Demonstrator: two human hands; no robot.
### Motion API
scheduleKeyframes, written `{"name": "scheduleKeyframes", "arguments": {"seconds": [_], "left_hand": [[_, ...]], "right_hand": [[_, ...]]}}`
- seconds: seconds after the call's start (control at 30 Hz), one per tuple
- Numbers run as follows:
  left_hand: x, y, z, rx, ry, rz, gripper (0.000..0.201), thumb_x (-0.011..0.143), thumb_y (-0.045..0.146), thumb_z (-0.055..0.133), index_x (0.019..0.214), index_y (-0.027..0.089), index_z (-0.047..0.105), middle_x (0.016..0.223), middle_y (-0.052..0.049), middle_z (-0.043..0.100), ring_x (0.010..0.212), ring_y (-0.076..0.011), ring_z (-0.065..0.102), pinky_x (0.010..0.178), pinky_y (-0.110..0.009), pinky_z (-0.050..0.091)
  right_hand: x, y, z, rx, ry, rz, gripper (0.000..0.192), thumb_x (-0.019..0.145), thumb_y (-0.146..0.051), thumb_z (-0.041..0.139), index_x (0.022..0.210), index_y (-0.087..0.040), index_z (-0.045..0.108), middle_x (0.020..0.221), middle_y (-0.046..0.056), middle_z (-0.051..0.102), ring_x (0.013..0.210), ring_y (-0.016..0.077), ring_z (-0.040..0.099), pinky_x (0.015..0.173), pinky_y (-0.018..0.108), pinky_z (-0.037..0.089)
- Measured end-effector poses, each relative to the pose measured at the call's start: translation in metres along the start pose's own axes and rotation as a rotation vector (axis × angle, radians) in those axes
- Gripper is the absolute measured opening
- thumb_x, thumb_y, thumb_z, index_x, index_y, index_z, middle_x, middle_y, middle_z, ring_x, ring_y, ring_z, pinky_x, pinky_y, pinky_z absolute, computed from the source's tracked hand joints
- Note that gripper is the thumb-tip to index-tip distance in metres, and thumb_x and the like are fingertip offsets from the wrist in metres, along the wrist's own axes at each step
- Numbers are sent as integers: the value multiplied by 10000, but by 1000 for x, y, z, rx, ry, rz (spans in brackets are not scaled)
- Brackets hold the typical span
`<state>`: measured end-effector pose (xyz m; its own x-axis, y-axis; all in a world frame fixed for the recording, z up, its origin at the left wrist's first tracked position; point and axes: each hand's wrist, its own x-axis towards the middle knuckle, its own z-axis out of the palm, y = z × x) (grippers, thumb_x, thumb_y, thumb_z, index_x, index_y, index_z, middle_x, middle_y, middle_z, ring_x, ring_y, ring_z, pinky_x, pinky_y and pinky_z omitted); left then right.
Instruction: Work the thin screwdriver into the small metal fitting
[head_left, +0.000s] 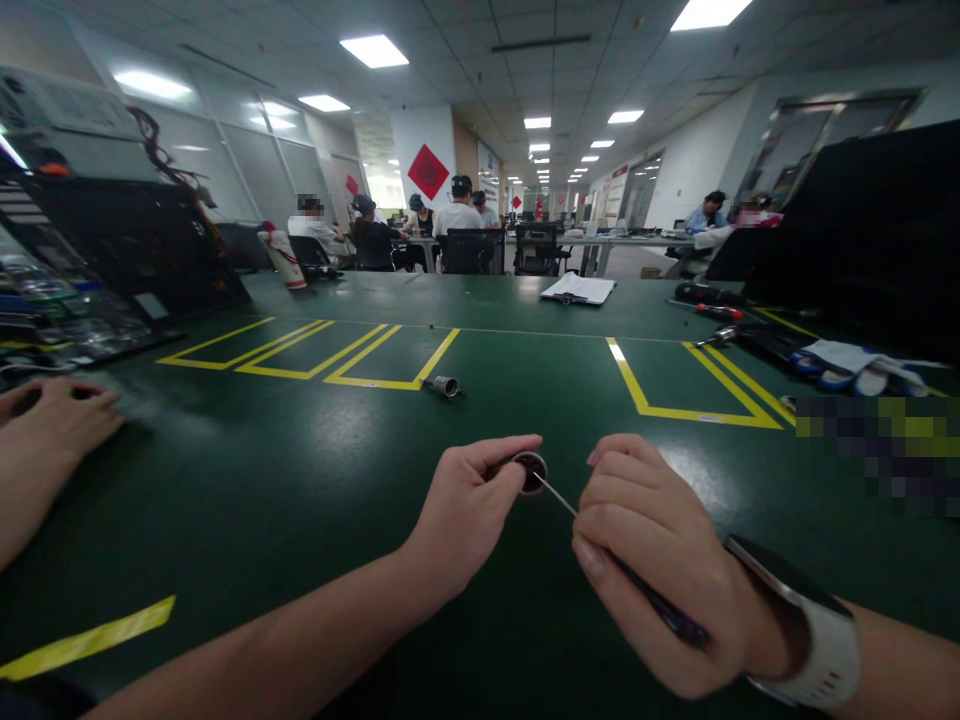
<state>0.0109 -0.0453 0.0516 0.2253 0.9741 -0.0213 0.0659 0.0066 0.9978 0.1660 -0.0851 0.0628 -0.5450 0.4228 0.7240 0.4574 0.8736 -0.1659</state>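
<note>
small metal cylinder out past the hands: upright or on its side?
On its side. The metal cylinder lies flat on the green table, open end facing the camera, clear of left hand and right hand.

Small round metal part [531, 471] held above green mat, thin screwdriver [600, 545] tip seemingly inside it

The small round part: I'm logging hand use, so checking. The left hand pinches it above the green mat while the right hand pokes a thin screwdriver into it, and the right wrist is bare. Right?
Not quite. In the head view the right wrist wears a white watch. The rest holds: the left hand pinches the small round part over the green mat, and the right hand points a thin screwdriver into it.
</note>
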Motion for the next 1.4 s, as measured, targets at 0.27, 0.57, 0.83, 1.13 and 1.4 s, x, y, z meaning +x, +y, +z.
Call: {"name": "scheduleKeyframes", "arguments": {"seconds": [0.27,0.57,0.83,1.13,1.4], "left_hand": [[4,-5,-2,29,6,44,291,744,125,536,993,140,686,896,-48,716,787,-154,661,737,-262,539],[5,-6,-1,26,-5,50,289,754,117,527,1000,126,677,873,-48,717,771,-148,666,723,-262,557],[6,-9,-2,25,-20,68,282,760,124,539,1009,131,672,879,-44,716,767,-143,666,714,-262,564],[3,-6,0,23,-3,49,273,753,103,541,984,136,682,838,-30,720,736,-133,667,694,-246,563],[5,-7,0,4,14,39,240,736,112,546,921,135,696,802,-38,710,710,-141,662,676,-257,560]], "right_hand": [[-3,-3,0,-50,-21,-42,119,661,-51,445,662,-149,513,540,31,509,527,150,439,609,382,352],[-5,-1,4,-68,-17,-56,109,662,-54,462,623,-117,541,523,44,512,537,147,410,621,392,349],[-6,-1,3,-60,-10,-52,106,661,-61,465,614,-119,540,523,46,511,540,145,409,626,393,354],[-7,-3,3,-65,-7,-44,105,668,-61,458,629,-130,527,533,40,502,546,146,410,628,389,360],[-8,-1,5,-74,-25,-54,98,673,-65,464,642,-121,538,538,48,516,545,153,420,619,398,356]]}}
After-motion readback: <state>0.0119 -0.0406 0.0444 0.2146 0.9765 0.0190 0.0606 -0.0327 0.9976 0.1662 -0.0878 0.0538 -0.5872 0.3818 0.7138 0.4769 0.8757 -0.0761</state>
